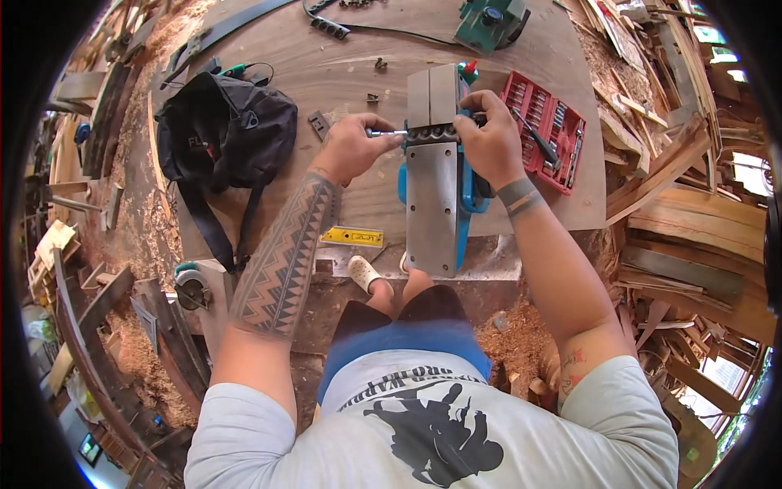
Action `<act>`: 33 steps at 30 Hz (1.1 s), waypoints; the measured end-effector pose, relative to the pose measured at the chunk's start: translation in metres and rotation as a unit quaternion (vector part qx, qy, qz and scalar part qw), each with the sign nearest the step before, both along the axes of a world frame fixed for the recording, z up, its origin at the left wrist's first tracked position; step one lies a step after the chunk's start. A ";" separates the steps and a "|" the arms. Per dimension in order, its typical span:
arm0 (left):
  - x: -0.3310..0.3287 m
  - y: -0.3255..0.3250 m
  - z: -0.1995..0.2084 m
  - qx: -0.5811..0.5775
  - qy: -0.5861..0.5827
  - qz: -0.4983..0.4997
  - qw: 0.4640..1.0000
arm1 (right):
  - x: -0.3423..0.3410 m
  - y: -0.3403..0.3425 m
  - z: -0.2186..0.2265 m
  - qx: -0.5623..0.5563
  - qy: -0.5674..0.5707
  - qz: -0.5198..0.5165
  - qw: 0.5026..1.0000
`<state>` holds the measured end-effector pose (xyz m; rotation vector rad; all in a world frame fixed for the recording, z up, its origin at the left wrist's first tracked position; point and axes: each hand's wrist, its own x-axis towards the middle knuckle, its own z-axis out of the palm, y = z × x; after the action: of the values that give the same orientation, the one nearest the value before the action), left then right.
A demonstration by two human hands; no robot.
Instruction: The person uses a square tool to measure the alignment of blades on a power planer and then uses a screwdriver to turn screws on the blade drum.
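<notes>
A blue electric planer lies upside down on the wooden table, its metal sole plate (433,183) facing up. The dark cutter drum (432,133), with a row of round recesses, shows across the gap between the two sole plates. My left hand (352,148) is closed around a slim metal tool (384,132), whose tip meets the drum's left end; its exact kind is hard to tell. On the other side, my right hand (492,134) grips the planer at the drum's right end, thumb and curled fingers pressed against it. Its fingertips are partly hidden.
Right of the planer lies an open red bit case (580,155) with a black-handled tool (538,138). A black bag (228,134) rests at left. A yellow level (353,236) sits by the near edge. Small metal parts (372,98) and a green power tool (491,23) lie farther back.
</notes>
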<state>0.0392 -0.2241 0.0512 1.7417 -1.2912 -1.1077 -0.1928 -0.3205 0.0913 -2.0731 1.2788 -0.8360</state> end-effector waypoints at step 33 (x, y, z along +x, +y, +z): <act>-0.013 -0.045 0.004 0.182 0.003 -0.016 0.983 | -0.007 -0.001 -0.008 0.003 -0.116 0.019 0.993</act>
<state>0.0261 -0.2686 0.0551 1.9823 -1.1696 -1.4372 -0.2001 -0.3219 0.0834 -1.9252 1.1113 -1.0209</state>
